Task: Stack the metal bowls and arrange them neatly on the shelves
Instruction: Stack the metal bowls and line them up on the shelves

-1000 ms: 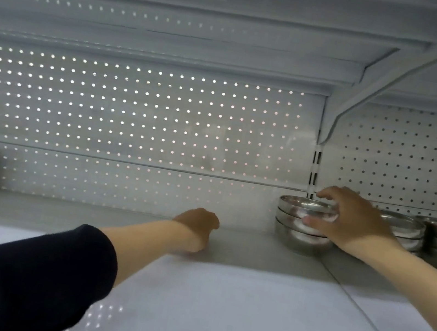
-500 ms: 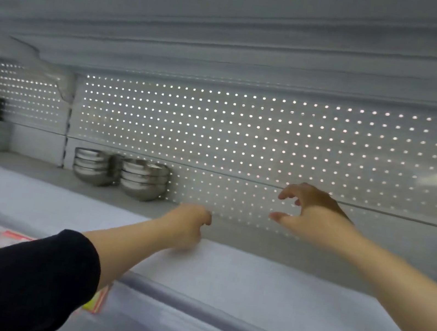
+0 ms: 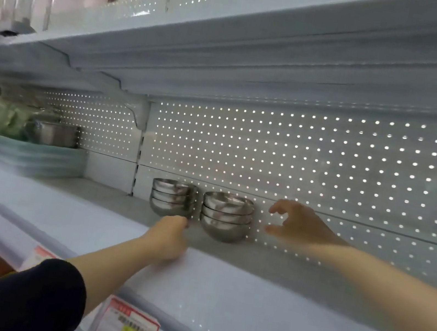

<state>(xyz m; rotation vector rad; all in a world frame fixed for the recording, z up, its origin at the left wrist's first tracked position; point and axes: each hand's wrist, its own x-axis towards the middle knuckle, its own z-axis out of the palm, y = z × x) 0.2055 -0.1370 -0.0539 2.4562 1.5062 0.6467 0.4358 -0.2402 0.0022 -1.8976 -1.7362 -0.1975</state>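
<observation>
My right hand [image 3: 302,225] is open, fingers and thumb spread in a C shape, holding nothing, hovering just to the right of the right bowl stack [image 3: 226,217] and not touching it. My left hand [image 3: 171,234] rests on the shelf [image 3: 261,302] with fingers curled under; I can't tell if it holds anything. The left bowl stack [image 3: 172,198] sits right behind its knuckles, whether touching I can't tell. Both stacks stand upright, side by side, against the pegboard back wall [image 3: 328,160]. A price tag [image 3: 126,326] is on the shelf edge below my left forearm.
</observation>
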